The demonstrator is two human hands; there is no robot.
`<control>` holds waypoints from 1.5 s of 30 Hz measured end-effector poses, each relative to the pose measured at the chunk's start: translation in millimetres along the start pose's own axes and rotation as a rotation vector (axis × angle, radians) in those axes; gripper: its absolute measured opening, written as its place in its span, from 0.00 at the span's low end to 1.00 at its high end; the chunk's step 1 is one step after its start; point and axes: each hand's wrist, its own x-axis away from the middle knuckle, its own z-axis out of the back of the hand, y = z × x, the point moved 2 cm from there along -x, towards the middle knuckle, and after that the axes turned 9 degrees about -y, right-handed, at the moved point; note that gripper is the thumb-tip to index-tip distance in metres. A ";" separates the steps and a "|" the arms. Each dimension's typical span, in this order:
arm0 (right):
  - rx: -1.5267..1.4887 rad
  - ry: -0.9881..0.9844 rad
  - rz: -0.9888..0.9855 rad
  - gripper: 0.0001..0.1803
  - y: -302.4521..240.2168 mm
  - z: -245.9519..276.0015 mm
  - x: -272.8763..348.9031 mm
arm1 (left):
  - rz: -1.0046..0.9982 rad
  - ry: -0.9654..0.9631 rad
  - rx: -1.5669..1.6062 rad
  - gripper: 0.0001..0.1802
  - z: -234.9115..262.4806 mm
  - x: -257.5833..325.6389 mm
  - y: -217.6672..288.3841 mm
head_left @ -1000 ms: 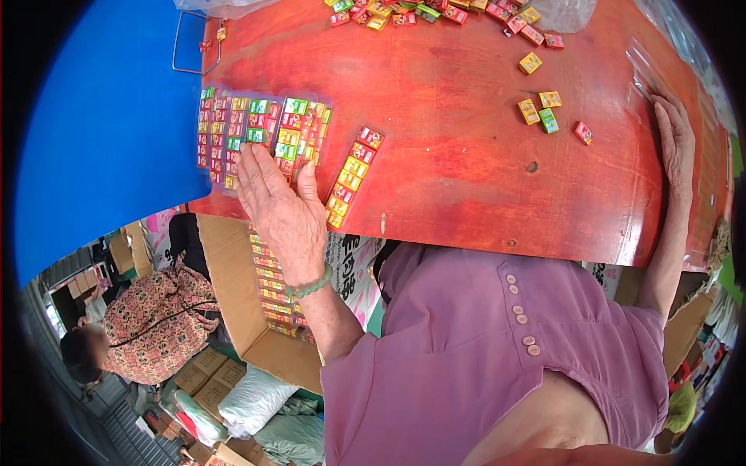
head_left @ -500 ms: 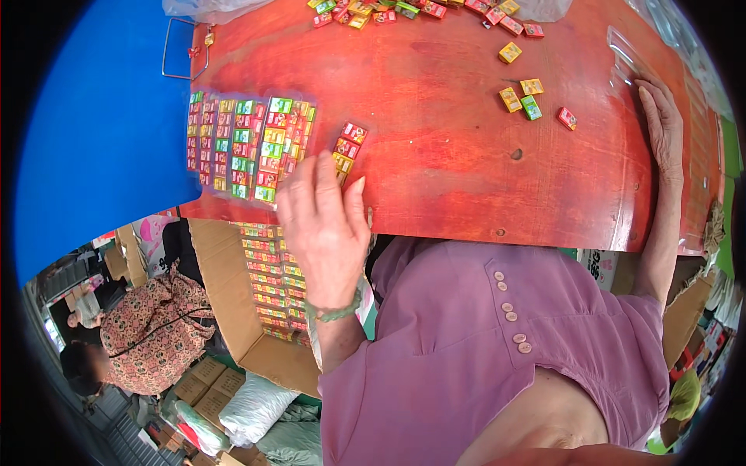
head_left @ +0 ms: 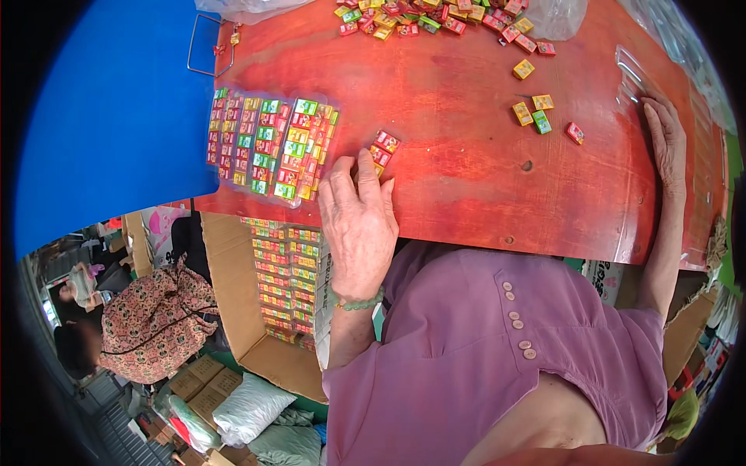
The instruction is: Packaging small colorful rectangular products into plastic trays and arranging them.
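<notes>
My left hand [head_left: 359,227], with a green bead bracelet at the wrist, is at the near left part of the red table. Its thumb and index finger close around the near end of a short row of small red and yellow boxes [head_left: 386,141]; the fingers hide part of that row. Just left of it lie clear plastic trays [head_left: 295,147] filled with columns of small red, yellow and green boxes, overlapping one another. My right hand [head_left: 666,146] rests at the right side of the table with its fingers stretched out, beside clear plastic trays [head_left: 631,76].
Many small boxes [head_left: 431,17] are heaped at the far edge, with several loose ones [head_left: 542,121] nearer. Below the table's left edge stands a cardboard carton [head_left: 233,283] holding filled trays. A blue surface [head_left: 116,124] adjoins the left; a person [head_left: 159,322] is beyond the carton.
My left hand has shifted right, from beside the filled trays onto the short row of boxes. My right hand stays at the table's right side. The whole view has shifted slightly.
</notes>
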 end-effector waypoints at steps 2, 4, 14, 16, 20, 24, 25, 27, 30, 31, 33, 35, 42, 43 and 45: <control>0.024 -0.003 0.001 0.18 0.5 -0.2 -1.0 | -0.003 0.017 -0.004 0.25 -1.7 0.9 -1.2; 0.005 -0.001 0.014 0.18 3.7 -1.5 -2.1 | -0.007 0.035 -0.008 0.25 -4.7 1.5 -2.5; 0.052 0.009 0.004 0.18 10.0 -1.2 -0.9 | 0.034 0.252 0.007 0.23 32.3 -14.7 -28.0; 0.019 0.012 0.019 0.18 7.9 -0.4 -1.1 | 0.058 0.244 -0.026 0.23 33.7 -20.1 -40.5; 0.064 0.012 -0.005 0.17 -24.0 6.1 1.5 | 0.092 0.220 -0.086 0.24 29.5 -28.5 -60.4; 0.157 0.003 0.195 0.15 -89.2 18.9 -9.1 | 0.092 0.235 -0.125 0.23 25.4 -32.4 -56.6; 0.166 -0.039 0.267 0.14 -114.1 20.1 -12.7 | 0.090 0.236 -0.116 0.23 26.0 -33.5 -56.9; 0.120 -0.125 0.353 0.14 -157.6 9.4 -23.7 | 0.091 0.249 -0.097 0.23 28.6 -33.2 -57.3; -0.020 -0.268 0.547 0.14 -218.5 -22.6 -45.6 | 0.093 0.244 -0.072 0.24 28.3 -34.2 -58.8; -0.027 -0.279 0.620 0.13 -236.4 -35.6 -54.4 | 0.100 0.244 -0.066 0.24 27.7 -34.2 -59.0; -0.106 -0.348 0.682 0.14 -276.2 -61.0 -67.5 | 0.107 0.237 -0.042 0.26 24.9 -36.0 -59.9; -0.194 -0.358 0.763 0.17 -307.1 -96.6 -82.4 | 0.104 0.239 -0.049 0.26 21.9 -36.3 -62.4; -0.399 -0.449 0.600 0.22 -372.4 -180.4 -129.4 | 0.107 0.237 -0.080 0.28 23.1 -35.0 -66.1; -0.398 -0.489 0.552 0.24 -375.4 -183.6 -130.5 | 0.115 0.237 -0.078 0.28 23.3 -35.3 -66.3; -0.391 -0.537 0.503 0.27 -378.4 -191.6 -130.8 | 0.117 0.257 -0.074 0.29 21.4 -34.8 -65.3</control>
